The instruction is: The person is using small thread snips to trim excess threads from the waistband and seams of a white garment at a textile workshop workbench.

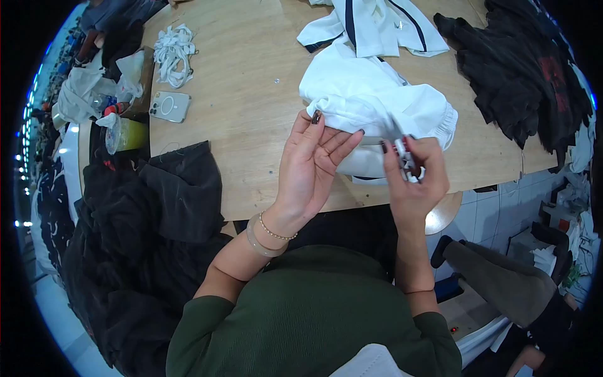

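White shorts (408, 103) with a gathered elastic waistband lie bunched on the table in front of me. My left hand (308, 163), palm turned up, pinches the near left edge of the cloth between thumb and fingers. In my right hand (421, 179) is a small pair of thread snips (408, 164) with white handles. Their blade, smeared by motion, points up over the white cloth, close to my left fingertips. Whether the blade touches the fabric I cannot tell.
Beyond lies a white garment (402, 31) with dark stripes. Dark clothes (521, 69) are heaped at right, more black cloth (138, 239) at left. A phone (169, 106), white cords (174, 53) and a green drink cup (129, 135) are at left. Another person's leg (502, 283) is at lower right.
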Motion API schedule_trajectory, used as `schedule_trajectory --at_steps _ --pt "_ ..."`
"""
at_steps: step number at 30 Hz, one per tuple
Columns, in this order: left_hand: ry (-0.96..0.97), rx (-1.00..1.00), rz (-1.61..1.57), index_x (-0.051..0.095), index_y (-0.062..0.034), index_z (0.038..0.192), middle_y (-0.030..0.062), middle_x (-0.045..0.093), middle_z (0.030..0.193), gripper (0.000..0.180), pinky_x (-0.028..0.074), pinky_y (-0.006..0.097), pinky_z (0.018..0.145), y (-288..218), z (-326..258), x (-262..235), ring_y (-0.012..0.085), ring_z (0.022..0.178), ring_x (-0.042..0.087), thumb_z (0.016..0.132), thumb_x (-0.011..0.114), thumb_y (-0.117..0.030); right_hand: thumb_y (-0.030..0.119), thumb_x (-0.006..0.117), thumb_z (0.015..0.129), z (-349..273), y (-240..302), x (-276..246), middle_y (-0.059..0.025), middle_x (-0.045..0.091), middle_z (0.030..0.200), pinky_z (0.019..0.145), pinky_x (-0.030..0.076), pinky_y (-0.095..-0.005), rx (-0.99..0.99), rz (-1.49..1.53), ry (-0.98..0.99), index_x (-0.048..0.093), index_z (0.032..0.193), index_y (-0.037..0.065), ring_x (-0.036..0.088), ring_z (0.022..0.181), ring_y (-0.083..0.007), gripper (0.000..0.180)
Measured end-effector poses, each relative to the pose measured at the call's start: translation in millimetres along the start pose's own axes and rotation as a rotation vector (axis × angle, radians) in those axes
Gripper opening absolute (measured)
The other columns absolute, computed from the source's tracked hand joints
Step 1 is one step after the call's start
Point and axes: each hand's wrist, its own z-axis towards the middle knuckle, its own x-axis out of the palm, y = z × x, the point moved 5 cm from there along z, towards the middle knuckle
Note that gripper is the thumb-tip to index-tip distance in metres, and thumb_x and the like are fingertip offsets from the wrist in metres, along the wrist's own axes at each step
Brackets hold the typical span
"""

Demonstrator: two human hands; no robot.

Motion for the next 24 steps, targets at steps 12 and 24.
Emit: schedule_trajectory --at_steps 12,24 --pt "-0.006 0.012 -0.005 0.041 -0.0053 0.118 0.017 0.061 0.111 0.02 0.05 0.04 0.096 0.1 -3.4 6.2 0.0238 0.103 0.062 0.1 0.04 -0.016 0.0 0.079 0.066 -0.1 0.2 6.1 -0.0115 0.056 0.074 0.054 0.045 -0.027 -0.023 0.008 0.03 0.057 0.087 -0.001 0.057 0.061 -0.0212 0.03" --pt "-0.01 -0.013 -0.014 0.041 -0.0053 0.118 0.0164 0.061 0.11 0.021 0.05 0.039 0.096 -0.9 -4.7 6.7 0.0232 0.103 0.062 0.1 0.04 -0.016 0.0 0.078 0.066 1.1 -0.2 8.6 -0.0097 0.055 0.072 0.053 0.045 -0.0272 -0.03 -0.009 0.057 0.055 0.089 0.001 0.057 0.059 -0.0209 0.032"
